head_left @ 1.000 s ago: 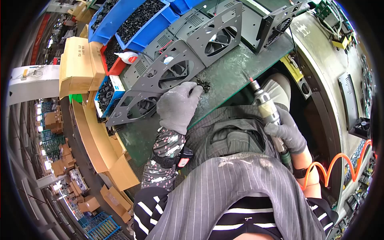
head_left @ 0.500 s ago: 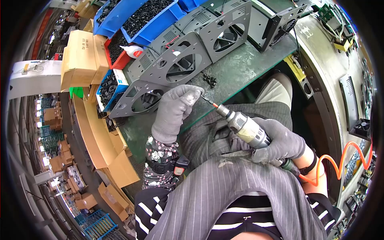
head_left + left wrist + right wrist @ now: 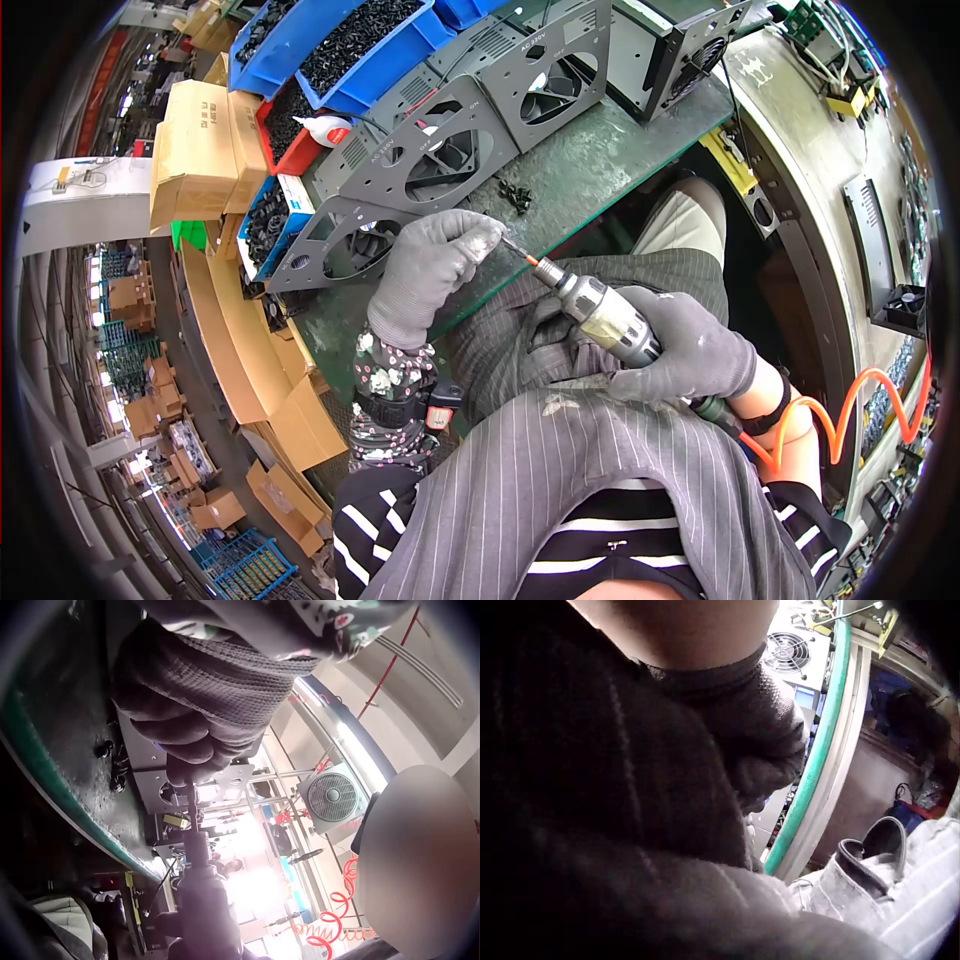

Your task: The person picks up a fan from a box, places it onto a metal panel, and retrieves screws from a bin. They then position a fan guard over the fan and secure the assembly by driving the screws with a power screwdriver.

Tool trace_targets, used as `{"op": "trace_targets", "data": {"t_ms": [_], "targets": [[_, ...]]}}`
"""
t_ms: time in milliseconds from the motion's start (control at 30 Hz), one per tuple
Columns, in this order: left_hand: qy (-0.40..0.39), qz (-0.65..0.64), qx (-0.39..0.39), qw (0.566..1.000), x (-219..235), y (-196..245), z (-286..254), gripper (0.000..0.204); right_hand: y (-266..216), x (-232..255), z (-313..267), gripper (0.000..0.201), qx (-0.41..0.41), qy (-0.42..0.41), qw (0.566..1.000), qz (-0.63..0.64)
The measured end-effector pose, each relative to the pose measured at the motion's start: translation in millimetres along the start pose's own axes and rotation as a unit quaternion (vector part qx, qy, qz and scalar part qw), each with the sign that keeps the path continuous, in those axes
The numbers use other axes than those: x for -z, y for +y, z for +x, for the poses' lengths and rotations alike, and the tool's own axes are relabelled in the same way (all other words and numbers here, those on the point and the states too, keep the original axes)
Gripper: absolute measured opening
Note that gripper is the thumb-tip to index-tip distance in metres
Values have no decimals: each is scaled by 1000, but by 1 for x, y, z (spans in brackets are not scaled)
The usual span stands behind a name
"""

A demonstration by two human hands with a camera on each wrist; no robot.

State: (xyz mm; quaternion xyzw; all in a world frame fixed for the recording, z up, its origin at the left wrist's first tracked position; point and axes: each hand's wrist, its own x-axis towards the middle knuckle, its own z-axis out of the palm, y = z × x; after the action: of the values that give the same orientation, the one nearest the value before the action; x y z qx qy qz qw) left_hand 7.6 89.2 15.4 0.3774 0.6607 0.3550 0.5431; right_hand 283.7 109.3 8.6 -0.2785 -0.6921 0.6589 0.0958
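My gloved left hand (image 3: 425, 268) is over the green-topped bench (image 3: 640, 150) near its edge, thumb and forefinger pinching what looks like a small dark screw, mostly hidden. The bit (image 3: 516, 248) of a pneumatic screwdriver (image 3: 606, 318) points into those fingertips. Gripping the screwdriver's body is my gloved right hand (image 3: 690, 345), above my lap. The left wrist view shows the bit (image 3: 193, 806) right at the left fingertips. A little pile of black screws (image 3: 515, 195) lies on the bench beyond the left hand. Clothing covers most of the right wrist view.
Grey panels with black fans (image 3: 440, 150) lean in a row behind the left hand. Blue bins (image 3: 385, 60) of black screws and a red bin (image 3: 290, 125) stand at the back. Cardboard boxes (image 3: 200, 150) are on the left. An orange coiled hose (image 3: 835, 420) trails right from the screwdriver.
My left hand has left the screw pile and come back toward the bench edge, fingertips pinched. My right hand has swung the screwdriver left, bringing its bit to those fingertips.
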Motion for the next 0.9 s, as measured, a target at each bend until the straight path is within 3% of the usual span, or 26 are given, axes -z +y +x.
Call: {"op": "trace_targets", "data": {"t_ms": [67,133,167,233,267,300,367,433,467,500,567,633,700,733,800,900], "targets": [[-9,6,2,1000,11,-1,0,20,-5,2,4,61,-64,-36,997,32],[-100,-53,14,994,24,-4,-2,33,0,1,6,62,-54,-59,991,107],[-93,-53,13,994,24,-5,-6,33,2,1,7,63,-43,-81,979,182],[-146,-80,-48,985,27,-8,-18,50,0,0,7,65,-43,-94,979,177],[-155,-78,20,985,39,-11,-25,64,-3,-3,9,64,-43,-83,978,186],[-141,-76,20,987,50,-14,-36,64,-6,-6,11,63,-44,-73,977,195],[-106,-28,84,990,59,-19,-54,38,1,-2,0,60,-68,-59,971,222],[-50,7,127,991,87,-16,-82,30,3,-1,1,59,-123,-70,962,233],[0,60,147,987,101,-19,-90,26,13,-7,3,61,-58,-34,978,198],[50,112,166,978,112,-24,-97,22,13,-7,1,61,-56,-40,978,196],[210,279,36,937,131,-42,-103,21,11,-6,-1,67,-127,-41,966,222],[351,371,29,859,146,-46,-103,28,11,-10,4,69,-111,-39,975,189],[415,554,-23,722,154,-46,-97,28,16,-14,7,69,-81,-34,980,181],[417,552,-22,722,157,-49,-94,28,15,-14,7,69,-81,-36,980,179],[392,621,-21,678,162,-57,-85,26,16,-13,6,70,-100,-48,975,195],[388,614,-20,687,159,-59,-88,22,18,-13,4,71,-102,-50,975,191]]}}
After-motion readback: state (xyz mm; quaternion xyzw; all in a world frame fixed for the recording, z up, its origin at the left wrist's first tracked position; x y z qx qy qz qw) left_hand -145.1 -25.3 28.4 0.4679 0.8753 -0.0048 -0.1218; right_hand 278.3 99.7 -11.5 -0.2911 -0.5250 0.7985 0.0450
